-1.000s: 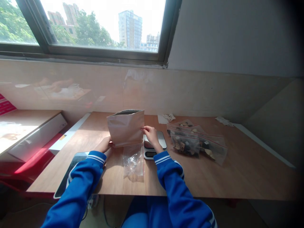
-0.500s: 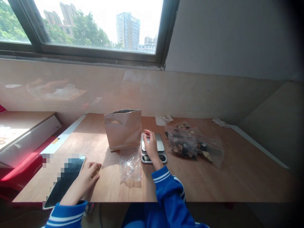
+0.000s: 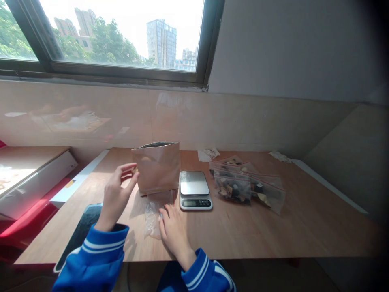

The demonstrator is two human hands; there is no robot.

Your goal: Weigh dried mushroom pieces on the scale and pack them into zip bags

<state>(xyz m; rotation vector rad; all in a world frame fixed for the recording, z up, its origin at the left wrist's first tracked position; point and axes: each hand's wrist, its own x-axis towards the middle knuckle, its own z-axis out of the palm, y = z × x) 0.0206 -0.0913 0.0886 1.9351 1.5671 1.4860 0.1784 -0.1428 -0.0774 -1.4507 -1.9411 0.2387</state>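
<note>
A brown paper pouch (image 3: pixel 158 167) stands upright and open-topped on the wooden table (image 3: pixel 273 231). My left hand (image 3: pixel 117 194) is raised just left of the pouch, thumb and fingertips pinched on a small brownish piece (image 3: pixel 134 169). My right hand (image 3: pixel 173 232) lies flat, fingers spread, on a clear plastic bag (image 3: pixel 153 213) in front of the pouch. A small digital scale (image 3: pixel 194 189) sits to the right of the pouch with nothing on its plate.
Several clear zip bags (image 3: pixel 247 186) of dried pieces lie right of the scale. A dark tablet (image 3: pixel 79 231) lies at the table's front left edge. Crumpled paper bits (image 3: pixel 212 153) rest near the tiled back wall. A lower side surface (image 3: pixel 27 170) stands to the left.
My left hand rose from the table near the tablet to beside the pouch, carrying a small piece. My right hand left the scale and came down onto the clear bag.
</note>
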